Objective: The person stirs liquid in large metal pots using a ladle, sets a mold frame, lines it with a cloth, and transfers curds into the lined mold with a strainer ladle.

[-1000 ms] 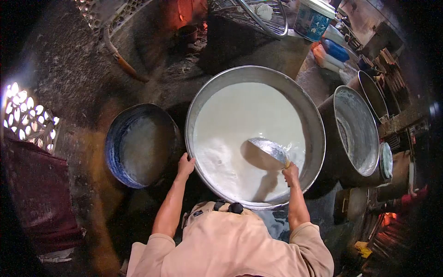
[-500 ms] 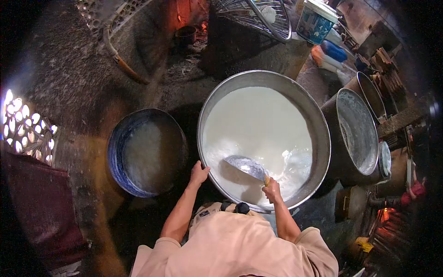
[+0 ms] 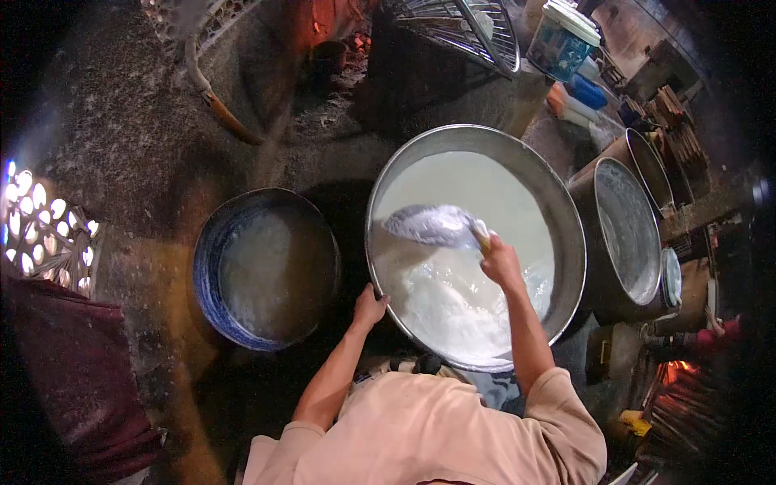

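Observation:
A wide round metal basin (image 3: pixel 579 242) stands in front of me, holding milky white liquid (image 3: pixel 477 174). Thicker, frothy white stuff (image 3: pixel 453 311) shows in its near part. My right hand (image 3: pixel 501 263) is closed round the short handle of a broad, shallow metal scoop (image 3: pixel 428 224), over the middle of the basin. The scoop's blade points left, and whitish wet stuff coats it. At the basin's near left rim, my left hand (image 3: pixel 370 309) is closed on the edge, its thumb toward the inside.
To the left sits a blue-rimmed tub (image 3: pixel 208 295) of cloudy liquid. Tall metal vats (image 3: pixel 626 230) stand close on the right. A lidded bucket (image 3: pixel 562 40) and a metal-barred frame (image 3: pixel 473 28) are at the back. Fire (image 3: pixel 677 370) glows at far right, near another person's arm (image 3: pixel 714 323).
My right hand has moved forward with the scoop, from the near part of the basin to its middle. The basin and my left hand appear slightly farther right.

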The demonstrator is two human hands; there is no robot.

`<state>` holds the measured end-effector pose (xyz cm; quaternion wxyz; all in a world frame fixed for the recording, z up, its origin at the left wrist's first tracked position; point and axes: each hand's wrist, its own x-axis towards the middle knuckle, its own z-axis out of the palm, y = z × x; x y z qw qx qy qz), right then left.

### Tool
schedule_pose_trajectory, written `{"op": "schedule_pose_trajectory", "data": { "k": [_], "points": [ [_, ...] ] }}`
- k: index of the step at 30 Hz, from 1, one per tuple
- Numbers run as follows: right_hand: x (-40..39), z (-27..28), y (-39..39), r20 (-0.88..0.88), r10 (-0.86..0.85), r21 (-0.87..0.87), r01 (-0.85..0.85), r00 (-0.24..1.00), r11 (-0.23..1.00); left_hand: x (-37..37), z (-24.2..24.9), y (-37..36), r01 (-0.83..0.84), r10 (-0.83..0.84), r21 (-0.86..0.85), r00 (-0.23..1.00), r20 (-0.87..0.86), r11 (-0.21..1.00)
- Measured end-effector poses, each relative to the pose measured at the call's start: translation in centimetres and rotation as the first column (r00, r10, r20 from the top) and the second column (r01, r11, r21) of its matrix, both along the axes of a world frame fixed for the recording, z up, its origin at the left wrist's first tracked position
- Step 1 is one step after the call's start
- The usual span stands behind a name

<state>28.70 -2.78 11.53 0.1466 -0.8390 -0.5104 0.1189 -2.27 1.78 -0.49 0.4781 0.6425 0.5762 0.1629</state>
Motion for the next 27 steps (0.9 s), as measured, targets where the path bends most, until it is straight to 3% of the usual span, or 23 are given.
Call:
{"op": "schedule_pose_trajectory", "data": {
  "k": [3, 6, 7, 11, 14, 17, 20, 22, 24, 26, 27],
  "points": [
    [-0.7, -1.5, 3.7, 0.012, -0.076, -0.143, 0.077, 0.997, 0.987, 0.0, 0.6, 0.1, 0.003, -0.007, -0.077, 0.999, -0.045, 0.997],
    [0.0, -3.7, 3.4, -0.032, -0.008, -0.207, 0.002, 0.999, 0.978, -0.1, 0.0, 0.1, 0.021, -0.025, -0.096, 0.999, -0.045, 0.995],
    [-0.4, -3.1, 2.5, 0.022, 0.09, -0.207, -0.084, 0.996, 0.975, 0.0, 0.1, 0.1, 0.009, -0.013, -0.088, 0.999, -0.038, 0.996],
    [0.1, -4.7, -0.9, 0.019, 0.062, -0.348, -0.051, 0.998, 0.936, 0.1, 0.9, 0.0, -0.013, 0.01, -0.047, 0.998, -0.055, 0.999],
    [2.3, -8.9, -4.6, 0.131, 0.163, -0.459, -0.086, 0.978, 0.884, 0.3, 1.1, -0.2, -0.033, 0.034, 0.006, 0.996, -0.086, 0.999],
    [3.7, -11.0, -8.6, 0.127, 0.124, -0.473, -0.05, 0.984, 0.879, 0.4, 1.3, -0.4, -0.045, 0.048, 0.03, 0.994, -0.095, 0.999],
    [5.2, -12.3, -12.6, 0.012, -0.106, -0.4, 0.102, 0.994, 0.911, 0.4, 1.5, -0.3, -0.046, 0.041, -0.05, 0.995, -0.095, 0.998],
    [5.8, -11.9, -15.0, 0.017, -0.066, -0.414, 0.067, 0.998, 0.908, 0.5, 1.8, 0.1, -0.012, -0.005, -0.139, 0.993, -0.117, 0.99],
    [6.5, -10.1, -17.6, 0.031, 0.006, -0.425, 0.008, 0.999, 0.905, 1.0, 2.7, -0.5, -0.059, 0.046, -0.068, 0.984, -0.17, 0.996],
    [7.3, -8.0, -19.9, 0.032, 0.018, -0.448, -0.002, 0.999, 0.894, 0.1, -3.2, 0.2, -0.052, 0.049, -0.015, 0.988, -0.145, 0.999],
    [7.9, -6.8, -21.1, 0.042, 0.025, -0.468, -0.003, 0.999, 0.884, 0.3, -2.1, 0.0, -0.059, 0.05, -0.056, 0.988, -0.144, 0.997]
  ]
}}
